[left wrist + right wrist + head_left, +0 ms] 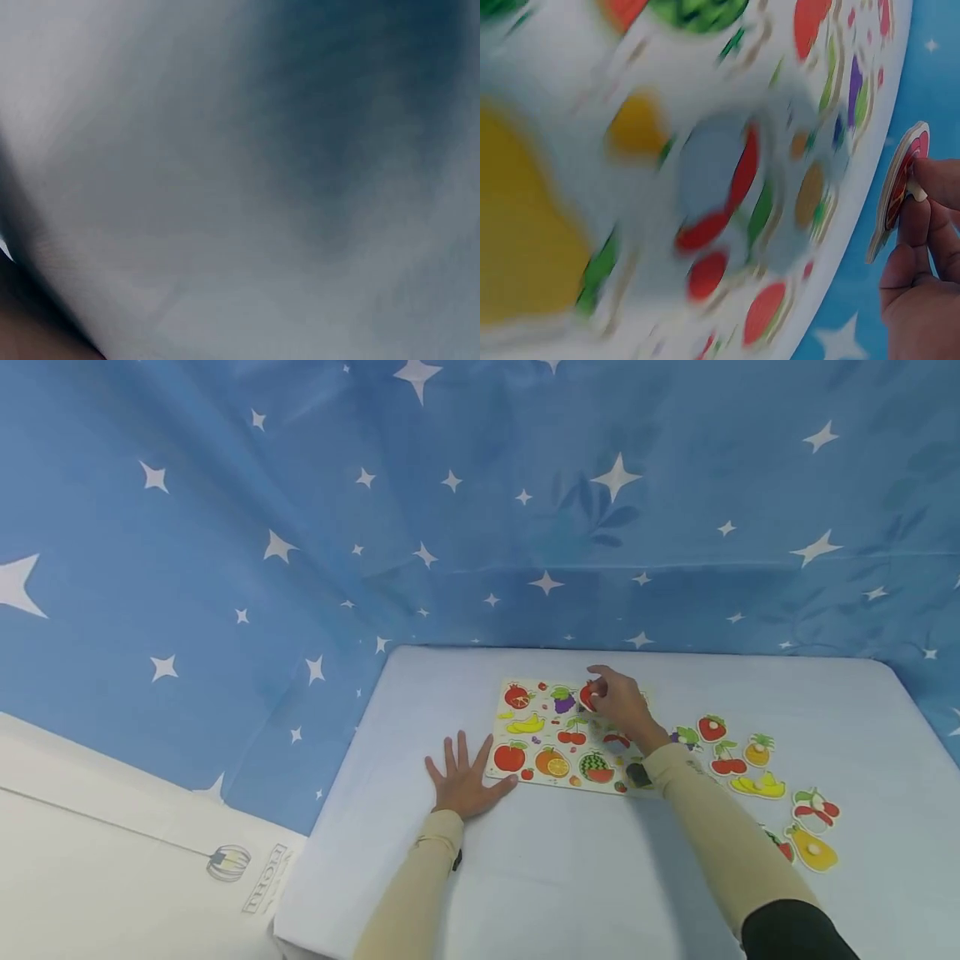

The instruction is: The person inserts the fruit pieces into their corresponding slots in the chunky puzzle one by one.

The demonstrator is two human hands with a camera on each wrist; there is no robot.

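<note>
My right hand (621, 700) pinches a red fruit puzzle piece (587, 697) over the top edge of the fruit puzzle board (550, 737). In the right wrist view the piece (901, 184) is seen almost edge-on, with thumb and fingertips at its small pale knob. My left hand (463, 787) lies flat on the white table with its fingers spread, beside the board's lower left corner. An apple (509, 757), an orange (552, 763) and a watermelon (596, 767) show along the board's lower row. My right arm hides part of the board's right side.
Loose pieces lie right of the board: a strawberry (712, 728), a pineapple (759, 749), bananas (759, 786), a yellow pear-shaped fruit (813, 850) and several others. A blue curtain (487, 527) with white stars hangs behind the table. A cream panel (112, 860) stands at the left.
</note>
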